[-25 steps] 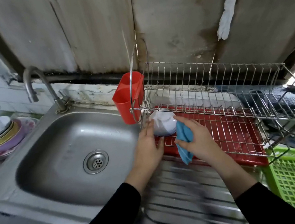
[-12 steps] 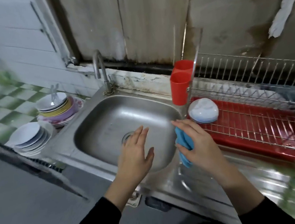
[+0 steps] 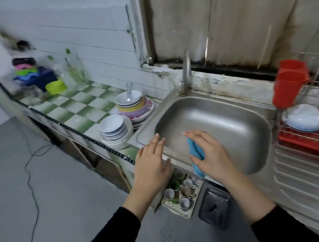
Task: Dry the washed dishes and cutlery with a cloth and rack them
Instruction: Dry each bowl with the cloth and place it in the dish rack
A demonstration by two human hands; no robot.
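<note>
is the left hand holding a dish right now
No, the left hand hovers bare with straight fingers by the sink, while only the right hand grips the blue cloth.

The left hand [image 3: 152, 162] is reaching forward palm down, its fingers lying straight and close together, holding nothing. The right hand [image 3: 212, 155] is reaching forward just beside it, its fingers pinching a cloth [image 3: 195, 153]. Both forearms are showing bare beyond black sleeves [image 3: 112, 233].
</note>
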